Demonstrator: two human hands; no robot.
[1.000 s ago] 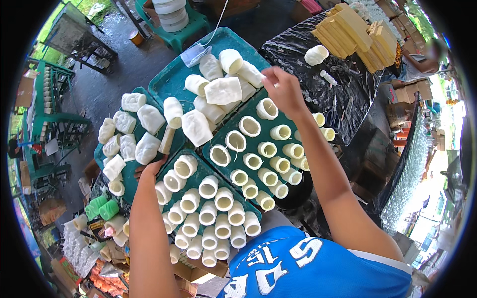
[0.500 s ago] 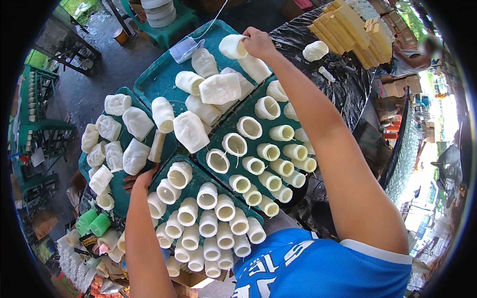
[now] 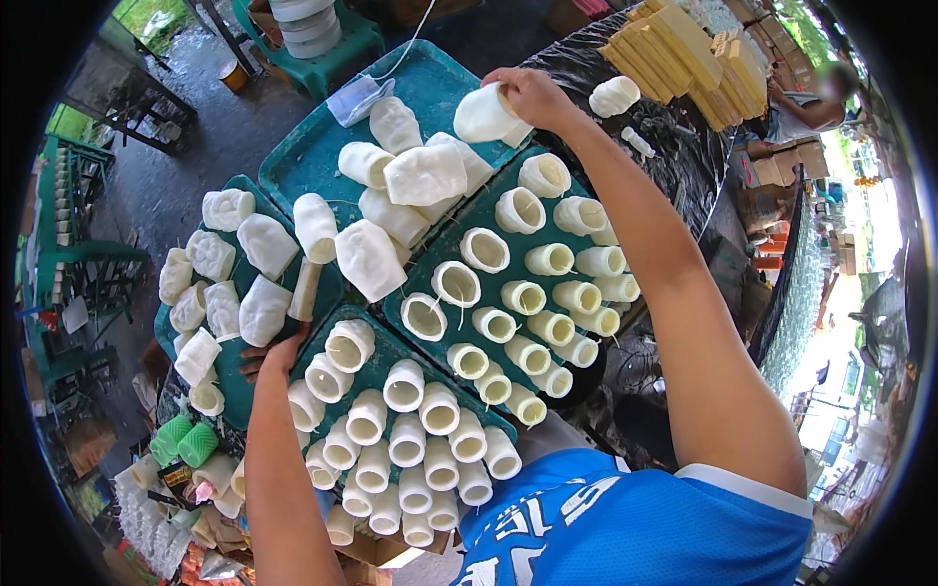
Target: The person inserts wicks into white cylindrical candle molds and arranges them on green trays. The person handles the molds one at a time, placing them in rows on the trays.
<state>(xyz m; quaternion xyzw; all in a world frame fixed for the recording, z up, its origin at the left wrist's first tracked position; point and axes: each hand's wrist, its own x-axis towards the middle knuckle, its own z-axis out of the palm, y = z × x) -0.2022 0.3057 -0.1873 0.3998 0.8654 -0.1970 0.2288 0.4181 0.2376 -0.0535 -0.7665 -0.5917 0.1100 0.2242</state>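
Observation:
My right hand (image 3: 532, 98) pinches the rim of a white hollow wax candle shell (image 3: 486, 115) over the far green tray (image 3: 303, 161). Another white shell (image 3: 521, 135) shows partly behind it. Several rounded white wax pieces (image 3: 425, 174) lie heaped in that tray. At the left tray (image 3: 230, 386), my left hand (image 3: 277, 354) is closed around the dark lower end of a beige rod-shaped piece (image 3: 306, 290), its fingers partly hidden. Knobbly white wax pieces (image 3: 266, 310) lie beside this hand.
Hollow white cylinders with wicks fill the right tray (image 3: 454, 327) and the near tray (image 3: 391, 337). Yellowish slabs (image 3: 664, 49) are stacked on black plastic (image 3: 684, 176) at the far right, where another person (image 3: 816, 112) sits. A green stool (image 3: 352, 44) stands beyond.
My right hand has shifted right and slightly nearer with the white shell, which now overlaps the shell behind it. My left hand stays at about the same place.

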